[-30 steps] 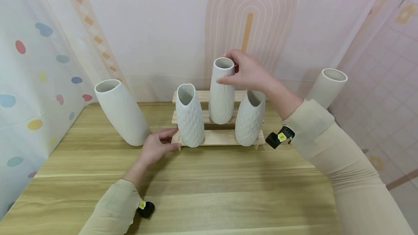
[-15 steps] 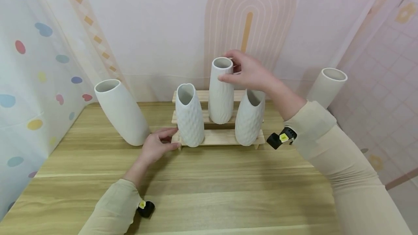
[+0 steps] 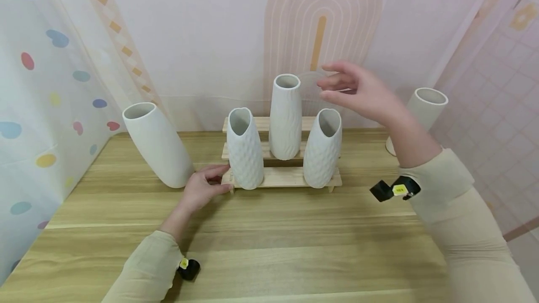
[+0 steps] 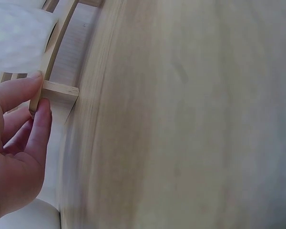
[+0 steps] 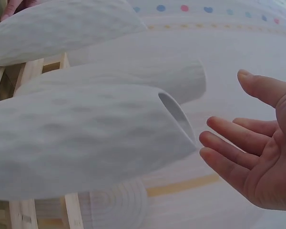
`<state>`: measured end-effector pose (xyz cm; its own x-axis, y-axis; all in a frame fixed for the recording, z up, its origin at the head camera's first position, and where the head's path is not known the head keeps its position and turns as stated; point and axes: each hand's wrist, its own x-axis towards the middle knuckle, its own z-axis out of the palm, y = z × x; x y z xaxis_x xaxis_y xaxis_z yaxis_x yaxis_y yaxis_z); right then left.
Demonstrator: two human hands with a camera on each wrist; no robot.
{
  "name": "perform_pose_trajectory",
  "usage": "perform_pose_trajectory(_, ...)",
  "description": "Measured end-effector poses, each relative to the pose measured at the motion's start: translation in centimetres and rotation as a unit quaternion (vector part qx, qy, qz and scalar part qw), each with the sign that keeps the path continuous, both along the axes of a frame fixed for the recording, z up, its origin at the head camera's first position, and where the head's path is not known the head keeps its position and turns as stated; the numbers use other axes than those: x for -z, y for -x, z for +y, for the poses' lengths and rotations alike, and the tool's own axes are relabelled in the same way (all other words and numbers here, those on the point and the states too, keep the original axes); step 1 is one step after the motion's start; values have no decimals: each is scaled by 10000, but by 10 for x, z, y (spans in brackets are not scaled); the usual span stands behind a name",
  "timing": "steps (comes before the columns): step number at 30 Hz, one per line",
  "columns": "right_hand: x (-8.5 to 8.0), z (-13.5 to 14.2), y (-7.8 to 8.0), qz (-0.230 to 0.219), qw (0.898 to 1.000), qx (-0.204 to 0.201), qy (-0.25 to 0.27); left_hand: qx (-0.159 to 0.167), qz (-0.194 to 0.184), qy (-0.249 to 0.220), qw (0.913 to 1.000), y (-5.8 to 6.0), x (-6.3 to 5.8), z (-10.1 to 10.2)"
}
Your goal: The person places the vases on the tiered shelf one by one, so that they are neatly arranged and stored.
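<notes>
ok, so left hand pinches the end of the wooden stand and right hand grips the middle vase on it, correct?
Not quite: the right hand isn't gripping the middle vase. The head view shows a gap between them, with that hand holding nothing. The left hand does pinch the end of the wooden stand.

Nothing legible; marks on yellow wrist-camera stickers point(image 3: 399, 190) point(image 3: 184, 263) too small to read.
</notes>
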<state>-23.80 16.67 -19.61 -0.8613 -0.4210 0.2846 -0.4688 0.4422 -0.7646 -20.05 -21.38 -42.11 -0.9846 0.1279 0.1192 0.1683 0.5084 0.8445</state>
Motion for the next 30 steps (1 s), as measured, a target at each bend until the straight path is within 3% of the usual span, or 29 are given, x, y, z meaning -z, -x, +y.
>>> perform_pose_trajectory(9,22,44,-23,495,9979,285,314,-25,-24,-23,10000,-2,-1,0)
perform_pose_trajectory(17,52,82,-32,723,9951,-44,668,-71,33,-44,10000,-4,-2,-1)
perform_pose_trajectory(24,79,102,-38,373,9978,274,473,-15,69,-45,10000,-2,0,-1)
perform_pose_trajectory(30,103,114,-40,82,9986,253,457,-55,39,-6,10000,-2,1,-2)
